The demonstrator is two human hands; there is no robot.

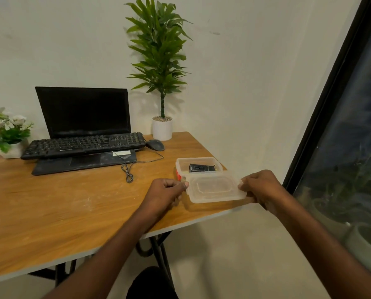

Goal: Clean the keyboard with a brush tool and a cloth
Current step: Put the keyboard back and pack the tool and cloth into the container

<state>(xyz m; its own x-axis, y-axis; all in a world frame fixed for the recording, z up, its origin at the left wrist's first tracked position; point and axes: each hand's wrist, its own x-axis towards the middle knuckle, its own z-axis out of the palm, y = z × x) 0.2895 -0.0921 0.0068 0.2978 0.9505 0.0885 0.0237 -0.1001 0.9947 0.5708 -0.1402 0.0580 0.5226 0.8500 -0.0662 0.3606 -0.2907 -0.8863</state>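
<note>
Rectangular tabletop of orange-brown wood-grain laminate [50, 201]: smooth, semi-matt, w/ pale dusty smears near middle; edge looks like a thin grey strip. Clear translucent plastic rectangular lid [215, 187], slightly cloudy, smooth. Matching clear plastic box [181, 162], same frosted look; small black glossy packet [201, 168] inside. Black plastic keyboard [83, 145], matt keys, dusty. Black laptop w/ glossy dark screen [83, 111], its palm rest matt & smudged grey. Dark matt plastic mouse [155, 145]. Smooth white cylindrical plant pot [161, 130], pebbles on top. Wall [245, 83] matt off-white paint. Window glass [353, 147] glossy, reflective, black frame.
</note>
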